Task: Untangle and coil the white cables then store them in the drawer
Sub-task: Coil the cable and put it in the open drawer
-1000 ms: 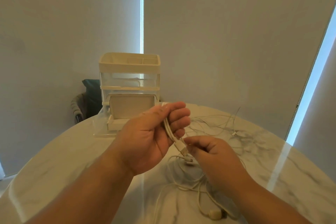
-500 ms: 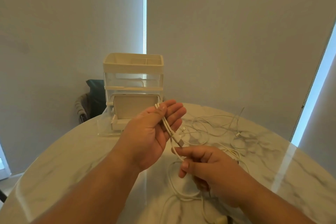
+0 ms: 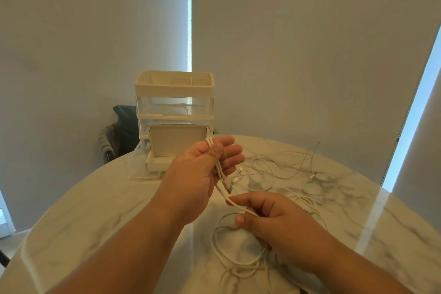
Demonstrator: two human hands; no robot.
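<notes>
Blinds of pale grey fill the background, with bright slits of daylight between and beside them. Below lies the round marble table, behind whose far left edge a dark chair shows in part. At the far side of the table stands the cream and clear drawer unit, its lower drawer pulled out toward me.

Raised in front of that unit, my left hand grasps the white cable: the thumb presses several folded strands against fingers held almost straight, and the fold peeks out above the thumb. Lower and nearer, my right hand pinches one strand of the same cable between thumb and forefinger. From there the rest trails down in slack loops on the table beneath my right wrist.

Loose cables lie tangled on the marble to the right, well apart from the drawer. A USB plug hangs just below my left palm.
</notes>
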